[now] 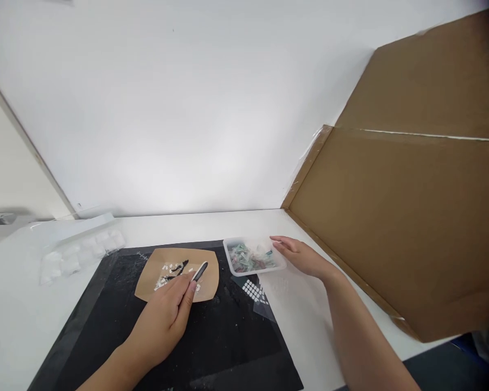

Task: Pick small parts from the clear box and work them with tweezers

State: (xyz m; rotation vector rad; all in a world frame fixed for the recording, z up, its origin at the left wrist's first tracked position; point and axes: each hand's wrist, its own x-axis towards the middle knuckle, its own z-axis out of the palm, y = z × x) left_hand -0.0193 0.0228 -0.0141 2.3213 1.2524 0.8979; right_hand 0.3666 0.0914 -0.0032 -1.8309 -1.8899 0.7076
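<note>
A slim black tool with a shiny tip (200,270) lies slanted over a brown paper sheet with rounded edges (210,263), and its tip points to about 1 o'clock. Small white pieces and one thin dark piece (179,269) are scattered on this sheet, at 9 o'clock from the tool tip. The left hand (167,317) comes from 7 o'clock and pinches the lower end of the tool between its closed fingers, with the wrist low over a black work mat (228,342).

At 3 o'clock from the brown sheet stands a small clear plastic tray (227,255) filled with tiny green and pink parts. The right hand (303,256) is at 3 o'clock of the tray. It is flat, the fingers are stretched and close together, and the fingertips are at the tray's right rim. I cannot tell if they touch it.

A transparent film with rows of white squares (255,291) lies at 6 o'clock from the tray. Clear plastic bags (81,250) rest at 9 o'clock on the white table (16,315). A large brown cardboard panel (411,217) leans at 3 o'clock, just beside the right forearm.
</note>
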